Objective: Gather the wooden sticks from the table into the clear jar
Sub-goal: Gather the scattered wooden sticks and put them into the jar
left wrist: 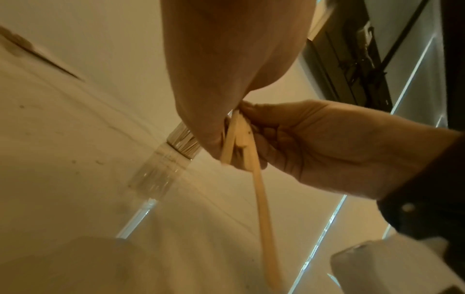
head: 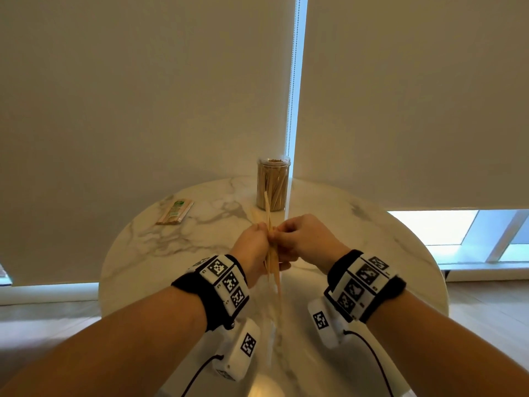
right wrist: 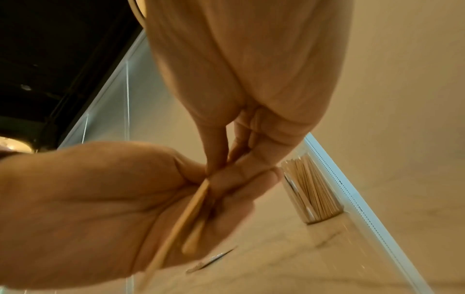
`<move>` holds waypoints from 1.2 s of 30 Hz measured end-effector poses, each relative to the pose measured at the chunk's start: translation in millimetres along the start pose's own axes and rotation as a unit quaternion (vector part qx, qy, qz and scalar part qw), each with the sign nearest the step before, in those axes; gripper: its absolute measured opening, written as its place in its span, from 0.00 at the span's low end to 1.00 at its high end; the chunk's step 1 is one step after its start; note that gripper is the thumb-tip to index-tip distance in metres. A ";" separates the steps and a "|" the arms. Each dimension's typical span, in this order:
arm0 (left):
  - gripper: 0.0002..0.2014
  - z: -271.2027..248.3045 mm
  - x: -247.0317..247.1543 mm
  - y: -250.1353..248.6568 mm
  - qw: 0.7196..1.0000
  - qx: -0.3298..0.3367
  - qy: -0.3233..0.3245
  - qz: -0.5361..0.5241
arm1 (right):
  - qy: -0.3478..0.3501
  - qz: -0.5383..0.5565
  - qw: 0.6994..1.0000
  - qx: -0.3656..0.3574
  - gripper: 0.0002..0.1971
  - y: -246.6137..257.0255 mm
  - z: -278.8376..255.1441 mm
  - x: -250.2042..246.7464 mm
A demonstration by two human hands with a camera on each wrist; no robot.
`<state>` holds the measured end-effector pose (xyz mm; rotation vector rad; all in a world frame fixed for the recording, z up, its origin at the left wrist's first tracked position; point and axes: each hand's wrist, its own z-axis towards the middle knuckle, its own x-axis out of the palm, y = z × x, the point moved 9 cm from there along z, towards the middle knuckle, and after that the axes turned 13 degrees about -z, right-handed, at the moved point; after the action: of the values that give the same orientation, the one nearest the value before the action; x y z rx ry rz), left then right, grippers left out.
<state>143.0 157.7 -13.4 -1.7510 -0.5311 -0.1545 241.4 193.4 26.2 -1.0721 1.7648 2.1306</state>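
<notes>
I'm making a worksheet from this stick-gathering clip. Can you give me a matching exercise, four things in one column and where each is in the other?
Things:
1. clear jar
2. loose wooden sticks
3. wrapped packet of sticks
4. roller blinds

Places:
A. lying flat on the table's left side
B. hanging behind the table
C. held between both hands above the table
D. standing at the table's far edge, packed with sticks

Pairs: 1-D, 2-C, 3-A, 4-B
</notes>
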 end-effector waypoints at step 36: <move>0.30 4.4 6.1 -65.1 0.975 0.088 0.049 -0.196 | 0.137 -0.134 0.981 0.012 0.14 10.5 -7.0 46.6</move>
<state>119.7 173.7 45.7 -1.4433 -0.7895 -0.4552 204.7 170.0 5.3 -1.5619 1.6328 1.8685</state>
